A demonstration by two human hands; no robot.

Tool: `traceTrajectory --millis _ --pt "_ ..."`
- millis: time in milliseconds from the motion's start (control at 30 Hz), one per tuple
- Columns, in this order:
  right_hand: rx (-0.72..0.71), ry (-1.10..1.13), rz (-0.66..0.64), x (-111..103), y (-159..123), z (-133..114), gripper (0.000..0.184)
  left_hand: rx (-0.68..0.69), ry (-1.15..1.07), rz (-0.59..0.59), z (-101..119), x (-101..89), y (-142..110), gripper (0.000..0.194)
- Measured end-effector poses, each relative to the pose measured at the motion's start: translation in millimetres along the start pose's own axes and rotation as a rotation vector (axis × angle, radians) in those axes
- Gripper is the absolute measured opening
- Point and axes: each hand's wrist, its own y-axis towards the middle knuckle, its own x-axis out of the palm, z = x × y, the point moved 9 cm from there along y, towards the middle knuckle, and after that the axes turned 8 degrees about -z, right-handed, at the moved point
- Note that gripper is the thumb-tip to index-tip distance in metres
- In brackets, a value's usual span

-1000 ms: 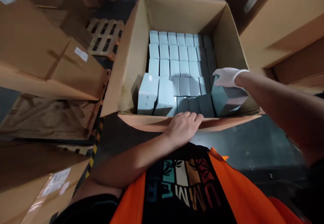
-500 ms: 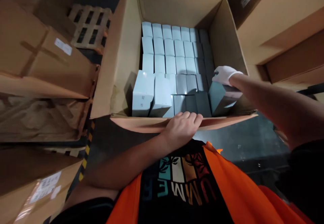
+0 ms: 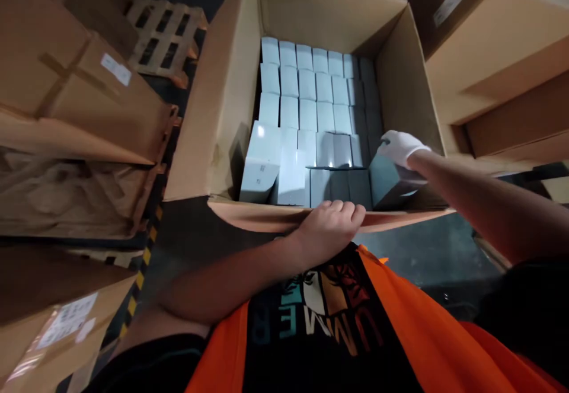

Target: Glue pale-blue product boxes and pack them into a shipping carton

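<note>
A large open cardboard carton (image 3: 224, 102) stands in front of me, packed with several rows of small pale blue boxes (image 3: 311, 96). My left hand (image 3: 331, 227), bare, grips the carton's near flap (image 3: 262, 215). My right hand (image 3: 400, 147), in a white glove, presses down on top of a tilted pale blue box (image 3: 386, 182) at the carton's near right corner. Two taller boxes (image 3: 262, 165) stand raised at the near left of the carton.
Closed brown cartons (image 3: 75, 96) are stacked to the left and others (image 3: 493, 43) to the right. A wooden pallet (image 3: 162, 40) lies at the back left. Yellow-black floor tape (image 3: 142, 268) runs along the dark floor (image 3: 427, 251).
My right hand has pushed the tilted box lower into the near right corner. My left hand has stayed on the flap. The view has shifted slightly.
</note>
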Motion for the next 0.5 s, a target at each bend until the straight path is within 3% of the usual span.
traceTrajectory --millis 133,233,333,500 --pt "-0.117 -0.073 0.052 10 -15 -22 0.053 -0.019 0.036 -0.021 -19 -3.1 -15 0.034" --pt "-0.028 0.055 0.018 14 -9 4 0.051 -0.088 0.047 -0.028 -46 -5.3 -39 0.017" --pt "0.007 0.04 0.06 15 -9 17 0.048 -0.118 0.082 0.076 -64 -13.9 -67 0.01" --pt "-0.012 0.059 0.069 24 -11 21 0.058 -0.159 0.09 0.25 -79 -21.0 -96 0.018"
